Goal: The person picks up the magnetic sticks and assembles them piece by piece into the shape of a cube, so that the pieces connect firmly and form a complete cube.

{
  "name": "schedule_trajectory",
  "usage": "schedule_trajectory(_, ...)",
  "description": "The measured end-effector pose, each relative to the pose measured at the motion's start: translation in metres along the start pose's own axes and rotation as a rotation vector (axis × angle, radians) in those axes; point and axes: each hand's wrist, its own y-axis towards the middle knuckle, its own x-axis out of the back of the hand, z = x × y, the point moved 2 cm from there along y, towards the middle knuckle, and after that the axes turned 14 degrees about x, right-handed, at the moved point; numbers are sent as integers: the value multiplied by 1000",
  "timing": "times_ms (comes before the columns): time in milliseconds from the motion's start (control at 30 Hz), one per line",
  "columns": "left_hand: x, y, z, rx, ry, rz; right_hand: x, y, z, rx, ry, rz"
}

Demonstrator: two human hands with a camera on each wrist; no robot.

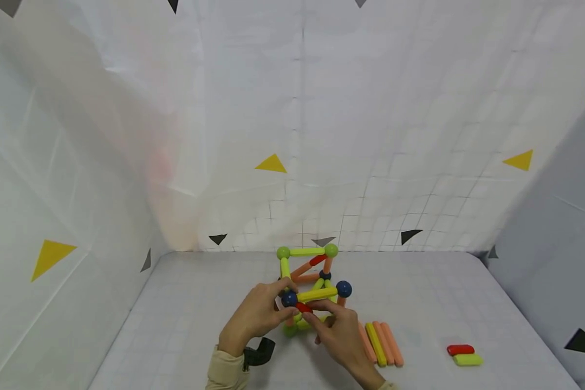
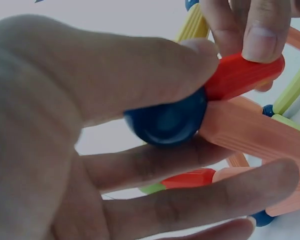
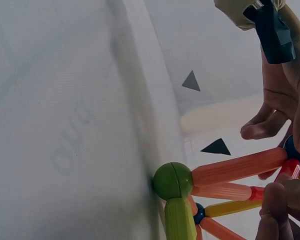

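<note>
A frame of rods and balls stands on the table, with a light green rod point(image 1: 307, 252) between two green balls along its far top edge. At its near left corner my left hand point(image 1: 253, 314) holds a dark blue ball point(image 2: 167, 120), thumb across it and fingers beneath. My right hand point(image 1: 342, 335) pinches a short red rod point(image 2: 242, 77) between thumb and finger; its inner end meets that ball. A yellow rod point(image 1: 318, 294) runs from the ball to another blue ball point(image 1: 343, 288). An orange rod point(image 3: 240, 167) links the held ball to a green ball point(image 3: 173, 181).
Right of the frame lie several loose orange rods point(image 1: 392, 344) and a yellow rod point(image 1: 376, 344), side by side. Farther right, a short red rod point(image 1: 460, 350) lies against a short light green rod point(image 1: 468, 359). White sheeting point(image 1: 361, 179) rises behind the table.
</note>
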Motion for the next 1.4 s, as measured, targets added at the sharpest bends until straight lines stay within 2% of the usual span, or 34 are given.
schedule_trajectory(167,-2,-1,-5,-13,31,-23,12,-4,5,17,-127,-46)
schedule_trajectory(300,-3,0,-7,-14,55,-43,33,-4,6,-60,-295,-17)
schedule_trajectory(500,-3,1,-6,10,82,-55,68,-2,-2,-248,-622,194)
schedule_trajectory(667,-3,2,-7,22,93,-55,81,-1,-15,-373,-791,355)
schedule_trajectory(833,-5,1,-7,48,100,-41,73,-9,-26,-419,-817,466)
schedule_trajectory(1100,-6,-1,-8,52,96,-48,57,-14,-28,-385,-868,501)
schedule_trajectory(1267,-6,-1,-9,59,104,-52,60,-14,-23,-358,-816,514)
schedule_trajectory(1400,-5,-1,-9,67,93,-43,65,-11,-16,-320,-710,544)
